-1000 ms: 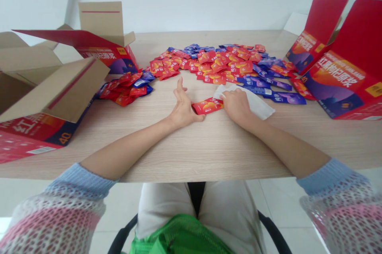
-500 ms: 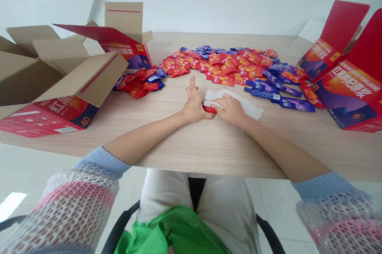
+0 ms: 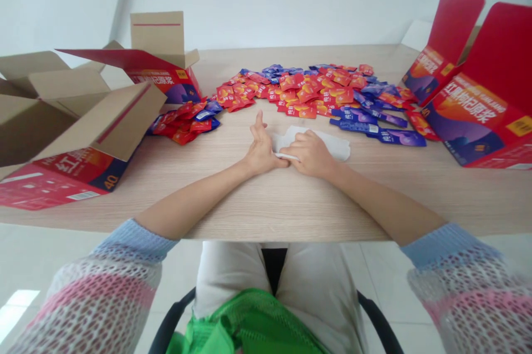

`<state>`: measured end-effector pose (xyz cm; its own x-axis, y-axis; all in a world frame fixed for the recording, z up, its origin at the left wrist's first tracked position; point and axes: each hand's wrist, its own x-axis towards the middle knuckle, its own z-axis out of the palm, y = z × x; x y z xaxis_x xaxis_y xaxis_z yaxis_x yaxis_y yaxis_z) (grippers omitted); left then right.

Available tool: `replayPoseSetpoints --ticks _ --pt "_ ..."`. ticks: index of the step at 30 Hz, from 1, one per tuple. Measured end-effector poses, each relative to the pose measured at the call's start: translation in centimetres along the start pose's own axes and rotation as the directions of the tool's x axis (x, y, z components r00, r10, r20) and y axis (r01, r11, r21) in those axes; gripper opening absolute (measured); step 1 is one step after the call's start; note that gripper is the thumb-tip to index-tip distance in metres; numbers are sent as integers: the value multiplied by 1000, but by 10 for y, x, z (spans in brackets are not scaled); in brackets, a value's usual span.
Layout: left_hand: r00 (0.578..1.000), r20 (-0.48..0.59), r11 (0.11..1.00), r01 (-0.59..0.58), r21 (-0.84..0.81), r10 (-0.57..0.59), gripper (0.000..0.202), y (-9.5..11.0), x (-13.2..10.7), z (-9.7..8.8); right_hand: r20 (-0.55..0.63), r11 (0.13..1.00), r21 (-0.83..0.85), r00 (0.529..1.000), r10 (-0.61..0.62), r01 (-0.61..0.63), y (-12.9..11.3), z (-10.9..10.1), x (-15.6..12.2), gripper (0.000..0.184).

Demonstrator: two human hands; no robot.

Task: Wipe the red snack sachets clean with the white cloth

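On the table in front of me lies a white tissue [image 3: 337, 146], with its left end between my hands. My right hand [image 3: 310, 153] has its fingers curled and pressed onto that end, gripping a folded part of the tissue. Beside it, my left hand [image 3: 261, 150] has its fingers stretched away from me and its thumb reaching right along the near edge of the tissue. The thumb tip touches or almost touches the right fingers. Whatever is under the right fingers is hidden.
Red and blue sachets [image 3: 305, 93] are heaped beyond my hands, with a smaller sachet pile [image 3: 189, 121] on the left. Open cartons stand on both sides: a near left carton [image 3: 89, 168], a far left carton [image 3: 174, 80], a near right carton [image 3: 477, 116] and a far right carton [image 3: 428, 68].
A red item seen between my hands half a second ago no longer shows. My right fingers now lie flatter over the tissue. The view has shifted slightly.
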<state>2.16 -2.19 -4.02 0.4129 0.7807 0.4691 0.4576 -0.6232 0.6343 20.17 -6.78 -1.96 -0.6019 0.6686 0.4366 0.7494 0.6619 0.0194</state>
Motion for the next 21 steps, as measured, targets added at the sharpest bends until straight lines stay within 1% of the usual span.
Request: replayPoseSetpoints --ticks 1,3,4,6,8,10,11,13,16,21 --pt "999 -4 999 -38 29 38 149 1 -1 0 27 1000 3 1000 -2 2 -4 -1 1 25" --pt "994 -2 991 -111 67 112 143 3 -2 0 74 999 9 996 40 -40 -11 -4 2 26" --pt "991 5 988 -133 73 133 140 4 -2 0 95 997 4 993 72 -73 -14 -6 3 27" --pt "990 28 988 -143 66 141 136 5 -3 -1 131 989 -20 981 146 -145 -18 -11 3 29" --pt "990 60 990 -131 44 128 134 5 -3 -2 152 967 -43 955 255 -251 -20 -16 1 30" --pt "989 82 992 -121 22 119 133 3 -3 -3 168 925 -39 910 380 -379 -19 -19 -1 30" --pt "989 87 993 -119 12 118 133 2 -3 -3 177 902 -24 886 429 -432 -18 -19 -2 31" --pt "989 89 993 -122 -9 122 132 -1 -3 -4 191 865 16 850 490 -502 -13 -19 -5 31" --pt "984 104 989 -141 -44 145 128 -3 -4 -6 194 830 49 821 537 -555 -2 -17 -7 33" --pt "967 130 976 -215 -43 219 127 -4 -5 -8 143 771 -26 761 633 -636 24 -18 -12 38"
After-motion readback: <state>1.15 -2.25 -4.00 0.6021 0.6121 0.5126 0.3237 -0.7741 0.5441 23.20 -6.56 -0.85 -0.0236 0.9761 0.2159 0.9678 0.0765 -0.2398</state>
